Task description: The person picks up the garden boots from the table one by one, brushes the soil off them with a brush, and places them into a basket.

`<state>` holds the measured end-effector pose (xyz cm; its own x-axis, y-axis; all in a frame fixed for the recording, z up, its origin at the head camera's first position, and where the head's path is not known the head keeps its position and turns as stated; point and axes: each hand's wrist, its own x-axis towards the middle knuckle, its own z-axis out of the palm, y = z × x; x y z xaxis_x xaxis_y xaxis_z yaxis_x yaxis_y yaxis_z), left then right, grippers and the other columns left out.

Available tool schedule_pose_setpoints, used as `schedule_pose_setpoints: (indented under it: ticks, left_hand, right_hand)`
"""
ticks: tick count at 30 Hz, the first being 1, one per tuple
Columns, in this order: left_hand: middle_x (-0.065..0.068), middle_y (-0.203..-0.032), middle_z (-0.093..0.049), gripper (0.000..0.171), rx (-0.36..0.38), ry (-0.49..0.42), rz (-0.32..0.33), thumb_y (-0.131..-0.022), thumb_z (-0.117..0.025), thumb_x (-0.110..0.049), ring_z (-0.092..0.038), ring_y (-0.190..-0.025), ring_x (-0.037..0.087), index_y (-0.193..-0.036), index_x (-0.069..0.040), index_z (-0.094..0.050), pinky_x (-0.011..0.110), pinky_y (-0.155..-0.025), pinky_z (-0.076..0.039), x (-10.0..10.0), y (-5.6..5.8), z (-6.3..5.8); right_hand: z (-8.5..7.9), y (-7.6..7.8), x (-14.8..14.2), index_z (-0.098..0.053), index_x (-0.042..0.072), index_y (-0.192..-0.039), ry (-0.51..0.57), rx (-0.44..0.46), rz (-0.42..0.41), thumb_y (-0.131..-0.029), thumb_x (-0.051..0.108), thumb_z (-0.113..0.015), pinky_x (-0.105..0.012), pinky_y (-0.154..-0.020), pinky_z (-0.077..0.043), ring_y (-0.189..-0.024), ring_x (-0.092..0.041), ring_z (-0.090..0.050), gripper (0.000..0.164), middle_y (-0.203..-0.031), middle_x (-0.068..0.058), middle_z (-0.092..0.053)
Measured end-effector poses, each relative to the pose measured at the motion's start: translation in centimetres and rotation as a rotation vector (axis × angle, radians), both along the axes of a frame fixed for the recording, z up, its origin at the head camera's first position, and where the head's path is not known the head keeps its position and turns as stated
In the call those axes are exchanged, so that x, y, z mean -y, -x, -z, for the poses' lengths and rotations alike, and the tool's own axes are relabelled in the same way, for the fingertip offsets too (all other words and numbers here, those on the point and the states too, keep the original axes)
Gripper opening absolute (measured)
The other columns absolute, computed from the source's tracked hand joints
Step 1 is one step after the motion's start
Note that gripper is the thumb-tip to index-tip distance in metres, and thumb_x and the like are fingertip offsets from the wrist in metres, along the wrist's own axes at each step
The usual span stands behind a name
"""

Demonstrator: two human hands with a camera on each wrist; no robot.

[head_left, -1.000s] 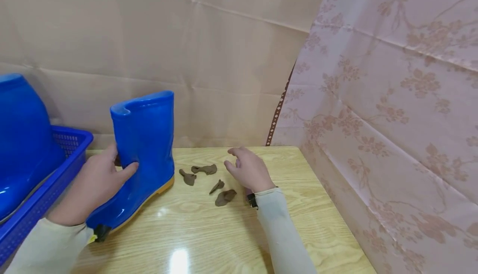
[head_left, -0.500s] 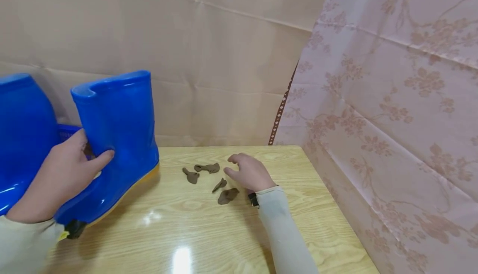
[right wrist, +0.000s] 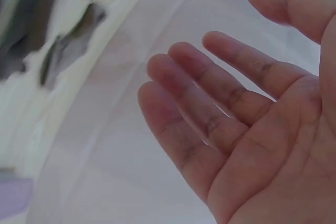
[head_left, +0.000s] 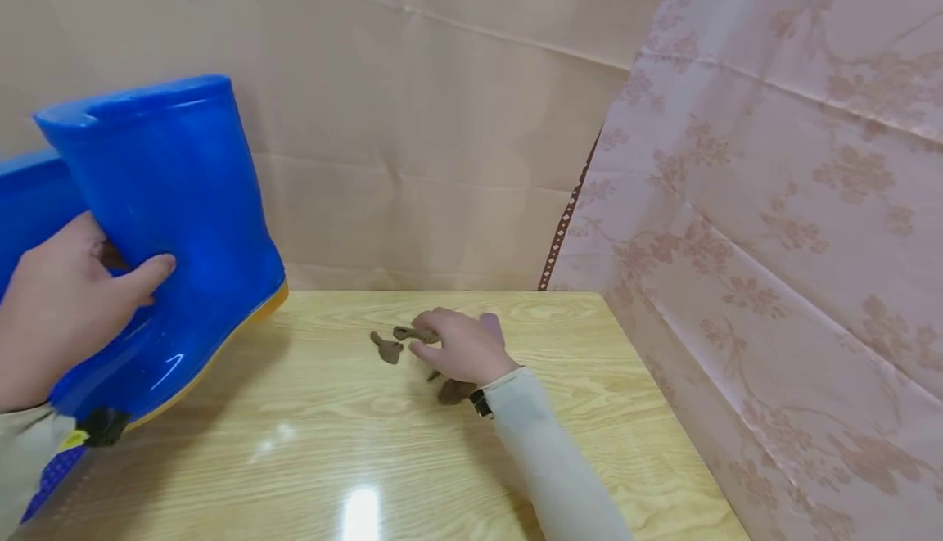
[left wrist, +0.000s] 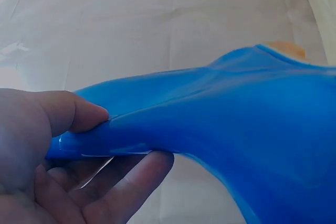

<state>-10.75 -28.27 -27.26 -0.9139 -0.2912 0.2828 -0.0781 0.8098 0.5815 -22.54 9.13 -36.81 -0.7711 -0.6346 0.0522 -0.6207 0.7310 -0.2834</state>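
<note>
My left hand (head_left: 66, 304) grips a blue rubber boot (head_left: 177, 189) with a yellow-orange sole. In the left wrist view, the thumb lies on one side of the boot's shaft (left wrist: 210, 124) and fingers curl around the other. The boot is held toward the left, toe facing the near left. Over the table, my right hand (head_left: 467, 349) hovers beside several flat brown pieces that look like clay or mud, partly covering them. One brown piece (head_left: 388, 349) shows left of its fingertips. The right wrist view shows straight, relaxed fingers (right wrist: 210, 114) and a bare palm.
Behind the held boot stands a second blue boot (head_left: 25, 205), mostly hidden. The corner of a blue plastic basket (head_left: 55, 480) shows at lower left. Past the right hand lies a small purple object (head_left: 492, 326). Cloth (head_left: 442, 156) hangs behind and to the right of the wooden table (head_left: 317, 443).
My left hand has lifted the boot and carried it left, now overlapping the second boot and basket. My right hand has shifted slightly left, over the brown pieces.
</note>
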Motion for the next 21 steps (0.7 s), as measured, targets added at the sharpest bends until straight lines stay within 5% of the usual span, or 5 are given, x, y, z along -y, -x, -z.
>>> schedule_pose_setpoints:
  ticks: [10, 13, 17, 19, 21]
  left_hand:
    - [0.047, -0.144, -0.04, 0.065, -0.123, -0.096, -0.034, -0.107, -0.053, -0.014, -0.05, -0.111, 0.073, -0.159, 0.006, -0.02, 0.066, -0.077, -0.047, 2.6, 0.1, -0.4]
    - [0.048, -0.145, -0.038, 0.062, -0.166, -0.116, -0.044, -0.107, -0.051, -0.012, -0.048, -0.114, 0.073, -0.158, 0.008, -0.022, 0.035, -0.065, -0.057, 3.4, 0.2, -0.3]
    - [0.045, -0.148, -0.038, 0.062, -0.216, -0.151, -0.077, -0.107, -0.049, -0.015, -0.048, -0.123, 0.068, -0.162, -0.002, -0.024, -0.003, -0.061, -0.037, 6.1, 1.4, 1.6]
    - [0.038, -0.156, -0.035, 0.065, -0.227, -0.169, -0.105, -0.107, -0.049, -0.022, -0.045, -0.131, 0.064, -0.165, -0.018, -0.02, 0.012, -0.078, -0.051, 8.7, 2.5, 3.5]
    - [0.032, -0.161, -0.033, 0.07, -0.248, -0.172, -0.152, -0.106, -0.051, -0.027, -0.041, -0.139, 0.059, -0.165, -0.031, -0.015, 0.04, -0.098, -0.052, 11.5, 3.5, 5.4]
  right_hand:
    - [-2.5, -1.1, 2.8, -0.061, 0.017, -0.144, 0.064, 0.024, -0.099, -0.105, 0.037, -0.062, -0.03, -0.098, -0.055, -0.114, -0.012, -0.068, 0.044, -0.14, 0.0, -0.065]
    - [-2.7, -1.4, 3.4, -0.06, 0.018, -0.145, 0.07, 0.02, -0.115, -0.105, 0.038, -0.06, -0.028, -0.096, -0.055, -0.112, -0.011, -0.068, 0.044, -0.139, 0.002, -0.064]
    - [-2.7, -1.6, 4.2, -0.06, 0.018, -0.144, 0.083, 0.019, -0.142, -0.106, 0.038, -0.06, -0.027, -0.092, -0.056, -0.108, -0.012, -0.069, 0.043, -0.138, 0.002, -0.065]
    - [-2.5, -1.6, 4.5, -0.061, 0.018, -0.143, 0.082, 0.013, -0.149, -0.105, 0.037, -0.06, -0.027, -0.089, -0.056, -0.106, -0.013, -0.068, 0.043, -0.136, 0.002, -0.065]
    - [-2.3, -1.6, 4.6, -0.061, 0.017, -0.143, 0.077, 0.001, -0.149, -0.105, 0.037, -0.06, -0.026, -0.087, -0.056, -0.104, -0.012, -0.067, 0.042, -0.134, 0.002, -0.066]
